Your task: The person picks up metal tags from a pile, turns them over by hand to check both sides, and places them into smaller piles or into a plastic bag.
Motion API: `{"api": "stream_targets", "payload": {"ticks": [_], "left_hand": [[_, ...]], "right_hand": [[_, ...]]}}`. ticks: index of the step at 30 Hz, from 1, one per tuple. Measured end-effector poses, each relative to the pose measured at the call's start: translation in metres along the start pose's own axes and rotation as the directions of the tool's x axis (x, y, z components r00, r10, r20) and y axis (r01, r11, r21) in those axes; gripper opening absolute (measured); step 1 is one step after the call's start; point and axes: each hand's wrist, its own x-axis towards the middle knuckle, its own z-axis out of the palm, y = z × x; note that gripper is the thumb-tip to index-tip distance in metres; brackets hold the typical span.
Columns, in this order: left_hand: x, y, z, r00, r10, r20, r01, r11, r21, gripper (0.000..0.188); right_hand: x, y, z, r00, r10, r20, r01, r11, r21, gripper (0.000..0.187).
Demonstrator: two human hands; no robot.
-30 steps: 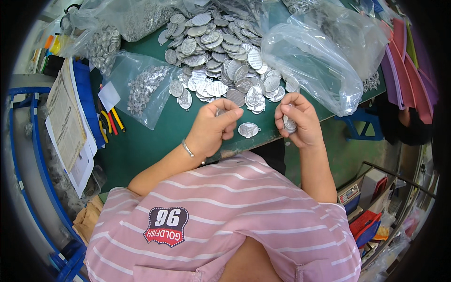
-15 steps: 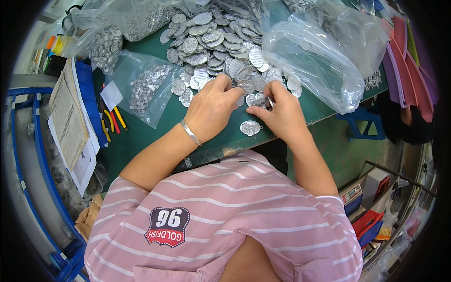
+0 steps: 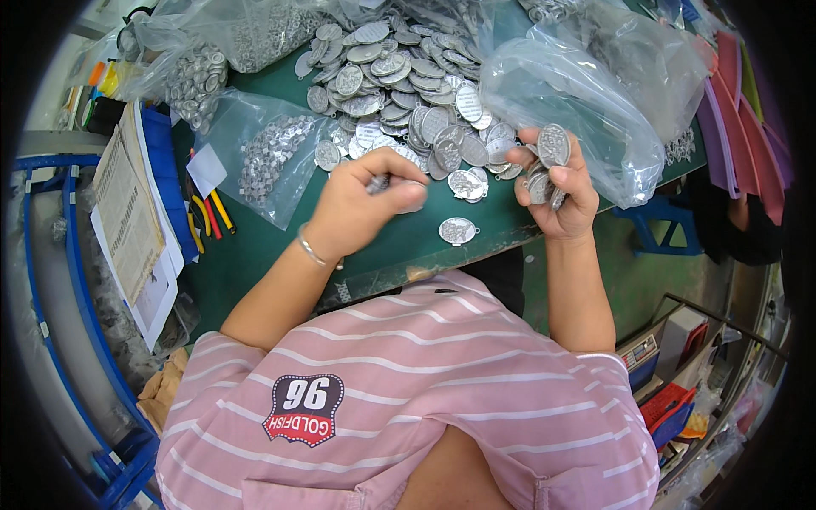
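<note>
A large heap of oval silver medals (image 3: 408, 76) lies on the green table. My right hand (image 3: 563, 204), lifted at the heap's right side, is closed around several medals (image 3: 554, 146), one of them facing up at the fingertips. My left hand (image 3: 361, 204) is curled at the heap's near left edge. Between its fingers shows a bit of grey metal (image 3: 378, 184), likely a medal, mostly hidden. One single medal (image 3: 458, 230) rests near the table's front edge, and another small group of medals (image 3: 467, 184) lies just beyond it.
A clear bag of small metal cubes (image 3: 276, 161) sits left of the heap. Pliers and other tools with coloured handles (image 3: 212, 217) lie farther left. A big clear plastic bag (image 3: 578, 110) covers the right side. A blue stool (image 3: 659, 223) stands beyond the table's right edge.
My right hand has risen and moved right, with several medals now showing in it. My left hand has drawn back to the left, away from the heap's near edge.
</note>
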Motion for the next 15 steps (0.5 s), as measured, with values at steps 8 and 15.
{"api": "stream_targets", "payload": {"ticks": [8, 15], "left_hand": [[-0.008, 0.003, -0.013, 0.952, -0.306, 0.026, 0.194, 0.534, -0.823, 0.013], [0.012, -0.002, -0.015, 0.972, -0.232, 0.037, 0.198, 0.725, -0.66, 0.016]], "right_hand": [[0.026, 0.014, 0.025, 0.982, -0.042, -0.185, -0.113, 0.656, -0.746, 0.025], [0.022, 0.036, 0.038, 0.992, -0.107, 0.072, 0.05, -0.198, -0.979, 0.03]]}}
